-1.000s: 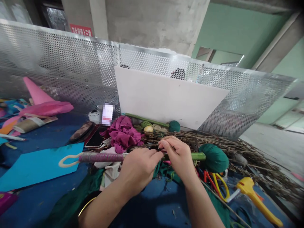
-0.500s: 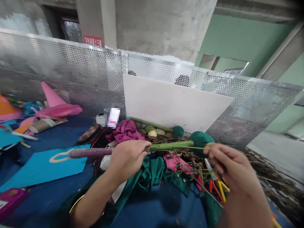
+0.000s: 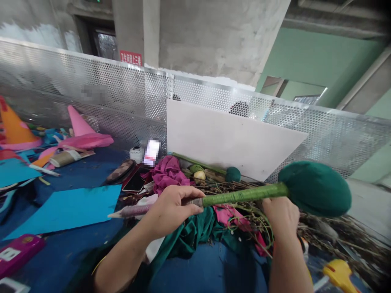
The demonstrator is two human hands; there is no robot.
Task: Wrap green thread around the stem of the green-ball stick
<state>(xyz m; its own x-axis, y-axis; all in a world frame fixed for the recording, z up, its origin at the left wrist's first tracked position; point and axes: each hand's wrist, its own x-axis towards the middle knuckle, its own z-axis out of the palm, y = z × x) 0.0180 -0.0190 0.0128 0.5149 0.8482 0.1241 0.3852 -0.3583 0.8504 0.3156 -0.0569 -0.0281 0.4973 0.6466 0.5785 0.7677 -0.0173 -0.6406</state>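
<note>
A wrapped stick [image 3: 241, 195] with a large dark green cloth head [image 3: 316, 189] lies across the view, raised above the table. Bright green wrapping covers its right part, and a purple-grey wrapping [image 3: 134, 210] its left part. My left hand [image 3: 171, 211] is closed round the middle, thumb and fingers at the lower end of the green section. My right hand [image 3: 282, 215] is closed just below the stick near the head. Its fingertips are turned away, so the thin green strand seen in them earlier is hidden there. Green strand loops [image 3: 270, 234] hang beside this hand.
Blue paper [image 3: 76, 209] and a purple tool [image 3: 21, 252] lie left on the blue table [image 3: 210, 270]. Behind are purple cloth [image 3: 169, 173], a phone [image 3: 152, 152] and a white board [image 3: 226, 138]. Dry twigs [image 3: 339, 244] and a yellow-handled tool [image 3: 339, 272] lie right.
The stick's green head has swung right and nearer, out from behind my right hand. My right hand has moved from the strand's stretched end to below the stick. The view has shifted slightly.
</note>
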